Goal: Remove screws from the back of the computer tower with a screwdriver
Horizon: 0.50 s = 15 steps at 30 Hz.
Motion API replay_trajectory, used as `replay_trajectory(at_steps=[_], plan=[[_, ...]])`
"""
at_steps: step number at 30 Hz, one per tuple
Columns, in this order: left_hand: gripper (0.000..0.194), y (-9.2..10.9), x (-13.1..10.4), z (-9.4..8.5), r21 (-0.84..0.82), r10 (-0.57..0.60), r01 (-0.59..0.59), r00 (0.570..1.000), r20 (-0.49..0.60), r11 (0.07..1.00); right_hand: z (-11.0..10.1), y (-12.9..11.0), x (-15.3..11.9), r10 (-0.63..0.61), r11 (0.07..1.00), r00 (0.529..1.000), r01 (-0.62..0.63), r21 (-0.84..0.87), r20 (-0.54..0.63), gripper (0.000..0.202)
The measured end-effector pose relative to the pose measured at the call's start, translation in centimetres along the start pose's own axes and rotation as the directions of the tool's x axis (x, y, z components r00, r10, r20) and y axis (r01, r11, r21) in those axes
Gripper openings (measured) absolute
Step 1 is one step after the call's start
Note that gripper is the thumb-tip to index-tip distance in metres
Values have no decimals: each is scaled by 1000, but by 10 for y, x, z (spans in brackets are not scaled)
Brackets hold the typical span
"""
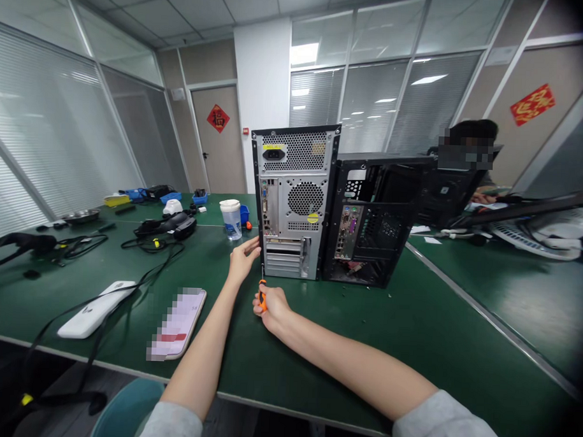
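A computer tower (296, 203) stands upright on the green table, its grey metal back with power socket, fan grille and slot covers facing me. My right hand (275, 305) is closed around an orange and black screwdriver (262, 296). The shaft points up and away, with its tip at the lower left edge of the tower's back; whether it sits in a screw is too small to tell. My left hand (245, 258) lies against the tower's left side near the bottom, fingers stretched out, holding nothing. Some fingertips are hidden by the case edge.
A second black case (368, 215) with open panels stands close on the right. A plastic cup (231, 219) is behind my left hand. On the left lie a phone (180, 323), a white device (97, 308) and black straps (169, 226). Another person (469, 145) sits across.
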<state>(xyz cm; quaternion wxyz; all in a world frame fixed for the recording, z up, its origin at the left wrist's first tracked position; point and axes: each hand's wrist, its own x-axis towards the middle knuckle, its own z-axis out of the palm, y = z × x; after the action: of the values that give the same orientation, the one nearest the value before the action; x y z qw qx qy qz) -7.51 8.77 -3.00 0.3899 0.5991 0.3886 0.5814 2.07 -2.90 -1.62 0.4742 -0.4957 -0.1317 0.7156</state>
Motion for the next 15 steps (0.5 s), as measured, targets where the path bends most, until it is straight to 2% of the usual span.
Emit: replay_trajectory(at_steps=[11, 15], plan=[[65, -1, 0, 0, 17, 7, -7, 1000, -3, 1000, 1, 4, 1, -12, 998, 1000, 12, 58, 4, 35], [64, 0, 0, 0, 13, 7, -7, 1000, 1, 1000, 2, 4, -2, -26, 996, 1000, 26, 82, -1, 19]])
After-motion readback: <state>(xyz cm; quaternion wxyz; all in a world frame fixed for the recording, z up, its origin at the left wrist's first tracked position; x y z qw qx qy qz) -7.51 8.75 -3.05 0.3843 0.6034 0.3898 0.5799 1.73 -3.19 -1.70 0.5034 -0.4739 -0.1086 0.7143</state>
